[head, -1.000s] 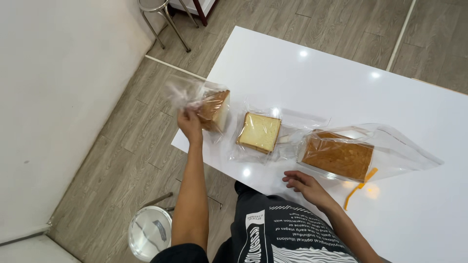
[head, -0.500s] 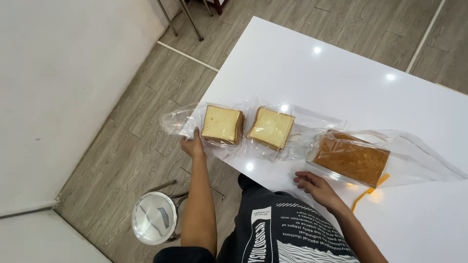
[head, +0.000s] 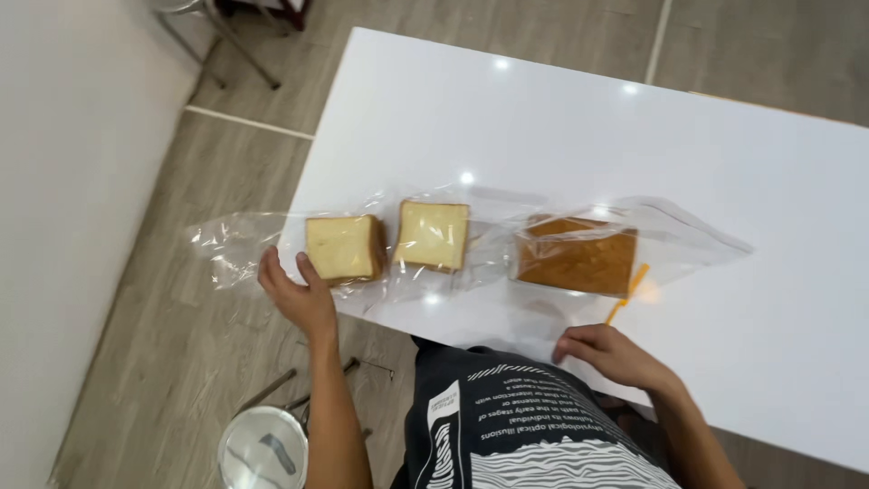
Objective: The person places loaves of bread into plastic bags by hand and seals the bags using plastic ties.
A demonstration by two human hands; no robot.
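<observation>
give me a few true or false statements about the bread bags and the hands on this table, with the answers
1. Three clear bags of bread lie in a row on the white table. True.
2. The left hand touches the leftmost bread bag. True.
3. The right hand grips the dark loaf. False: it rests at the table edge, apart from the loaf.
4. The middle bread bag is stacked on the dark loaf. False: they lie side by side.
5. An orange tie lies by the dark loaf. True.
</observation>
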